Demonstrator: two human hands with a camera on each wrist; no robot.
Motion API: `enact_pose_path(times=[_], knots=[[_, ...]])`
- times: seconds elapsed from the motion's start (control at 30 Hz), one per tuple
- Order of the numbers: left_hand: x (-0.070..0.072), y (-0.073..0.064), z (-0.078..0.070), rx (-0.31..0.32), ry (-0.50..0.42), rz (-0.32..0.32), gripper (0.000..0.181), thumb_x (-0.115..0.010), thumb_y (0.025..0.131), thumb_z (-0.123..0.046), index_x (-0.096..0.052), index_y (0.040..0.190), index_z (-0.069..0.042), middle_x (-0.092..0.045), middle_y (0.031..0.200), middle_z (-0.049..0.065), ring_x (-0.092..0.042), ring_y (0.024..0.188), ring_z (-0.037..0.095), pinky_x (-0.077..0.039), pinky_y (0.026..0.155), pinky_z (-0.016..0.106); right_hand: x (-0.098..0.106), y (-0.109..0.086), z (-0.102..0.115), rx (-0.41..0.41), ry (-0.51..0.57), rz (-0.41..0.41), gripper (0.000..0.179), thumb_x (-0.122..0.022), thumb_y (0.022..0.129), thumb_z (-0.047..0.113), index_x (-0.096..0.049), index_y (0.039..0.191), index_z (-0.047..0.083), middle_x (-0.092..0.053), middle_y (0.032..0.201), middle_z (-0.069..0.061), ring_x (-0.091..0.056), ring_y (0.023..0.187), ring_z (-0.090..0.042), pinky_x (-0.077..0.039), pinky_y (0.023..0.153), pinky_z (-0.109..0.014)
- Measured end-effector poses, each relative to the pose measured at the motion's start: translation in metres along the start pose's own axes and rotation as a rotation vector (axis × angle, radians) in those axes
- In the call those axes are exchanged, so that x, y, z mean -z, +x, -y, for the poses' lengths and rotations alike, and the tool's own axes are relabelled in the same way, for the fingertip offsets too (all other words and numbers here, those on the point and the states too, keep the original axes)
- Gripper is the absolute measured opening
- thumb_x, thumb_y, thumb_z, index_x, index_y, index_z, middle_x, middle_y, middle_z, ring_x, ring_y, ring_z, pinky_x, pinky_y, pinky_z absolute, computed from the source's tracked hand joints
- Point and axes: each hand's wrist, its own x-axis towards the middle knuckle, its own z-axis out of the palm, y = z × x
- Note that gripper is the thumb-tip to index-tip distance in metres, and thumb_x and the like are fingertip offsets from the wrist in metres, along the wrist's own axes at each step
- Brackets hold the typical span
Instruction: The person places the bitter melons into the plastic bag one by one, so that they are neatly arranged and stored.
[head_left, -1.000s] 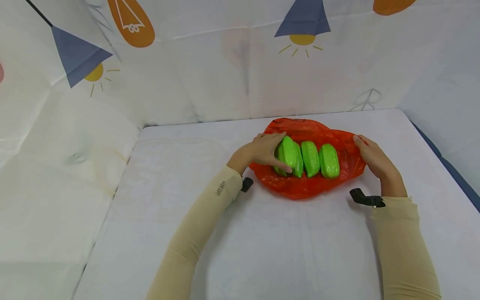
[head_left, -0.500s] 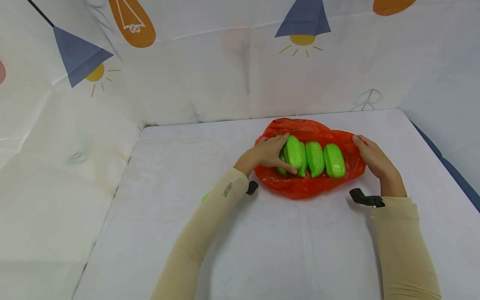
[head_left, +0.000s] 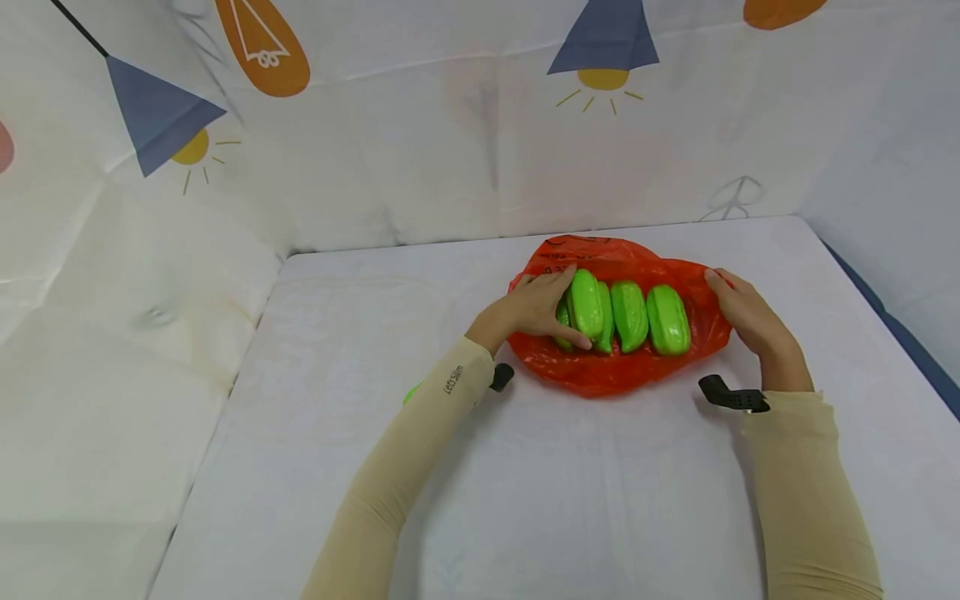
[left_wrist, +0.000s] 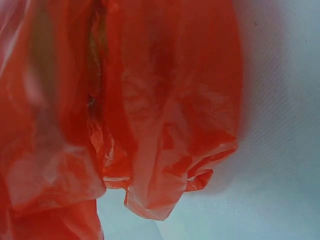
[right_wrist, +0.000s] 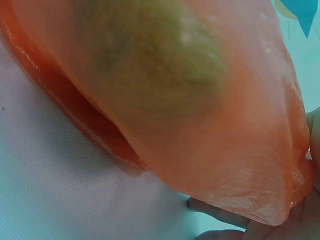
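On the table lies a red plastic bag (head_left: 592, 379) with several glossy, ridged, fruit-shaped green pieces (head_left: 628, 317) in a row on it. My left hand (head_left: 536, 310) spans the leftmost green piece (head_left: 586, 304), its thumb at the near end and fingers at the far end. At the bag's right edge, my right hand (head_left: 753, 321) pinches the plastic between thumb and fingers. The left wrist view is filled by crumpled red plastic, with the fingers hidden. In the right wrist view, a green shape (right_wrist: 155, 60) shows dimly through the film.
A green thing (head_left: 410, 393) peeks out behind the left forearm, mostly hidden. White cloth covers the table (head_left: 555, 500). Behind it hangs a white sheet (head_left: 420, 158) with printed lamps. Dark wrist mounts (head_left: 731, 395) sit under both wrists.
My left hand has shifted slightly right, and the green pieces have moved right with it. The green thing behind the left forearm has come into view. My right hand has stayed put.
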Motion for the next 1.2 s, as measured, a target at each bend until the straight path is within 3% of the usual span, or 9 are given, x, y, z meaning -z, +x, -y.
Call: enact_pose_path(times=[0.33, 0.6, 0.73, 1.0, 1.2], knots=[[0.006, -0.007, 0.003, -0.025, -0.028, -0.060, 0.130, -0.069, 0.070, -0.076, 0.005, 0.158, -0.016, -0.013, 0.165, 0.002, -0.015, 0.152, 0.020, -0.012, 0.123, 0.048, -0.001, 0.000, 0.002, 0.010, 0.010, 0.003, 0.075, -0.017, 0.104, 0.051, -0.001, 0.156, 0.000, -0.011, 0.158, -0.032, -0.007, 0.146, -0.049, -0.008, 0.114, -0.070], [0.026, -0.029, 0.000, -0.076, -0.129, -0.148, 0.132, -0.075, 0.067, -0.071, 0.004, 0.159, -0.018, -0.011, 0.166, -0.001, -0.011, 0.153, 0.019, -0.008, 0.124, 0.048, 0.000, 0.000, 0.005, 0.014, 0.000, -0.002, 0.075, -0.017, 0.104, 0.051, -0.003, 0.156, -0.001, -0.013, 0.157, -0.033, -0.010, 0.144, -0.050, -0.010, 0.113, -0.070], [0.032, -0.037, 0.000, -0.088, -0.140, -0.156, 0.131, -0.075, 0.067, -0.071, 0.004, 0.159, -0.019, -0.008, 0.166, -0.002, -0.008, 0.153, 0.019, -0.006, 0.125, 0.044, 0.001, -0.002, 0.005, 0.012, -0.006, -0.006, 0.073, -0.016, 0.105, 0.050, -0.004, 0.155, -0.001, -0.015, 0.156, -0.034, -0.012, 0.143, -0.050, -0.011, 0.113, -0.071], [0.029, -0.051, 0.007, -0.119, -0.165, -0.197, 0.131, -0.077, 0.067, -0.069, 0.002, 0.159, -0.018, -0.010, 0.166, -0.003, -0.012, 0.152, 0.016, -0.009, 0.125, 0.042, 0.001, -0.003, 0.003, -0.008, -0.013, 0.007, 0.077, -0.017, 0.103, 0.055, 0.000, 0.156, 0.001, -0.010, 0.158, -0.032, -0.009, 0.145, -0.050, -0.011, 0.112, -0.071], [0.032, -0.068, 0.012, -0.119, -0.167, -0.243, 0.131, -0.077, 0.066, -0.070, 0.003, 0.159, -0.023, -0.011, 0.165, -0.005, -0.014, 0.151, 0.015, -0.011, 0.124, 0.042, 0.000, -0.002, 0.001, 0.006, -0.014, 0.000, 0.075, -0.016, 0.104, 0.052, -0.004, 0.156, -0.001, -0.017, 0.155, -0.034, -0.015, 0.141, -0.049, -0.014, 0.112, -0.071]])
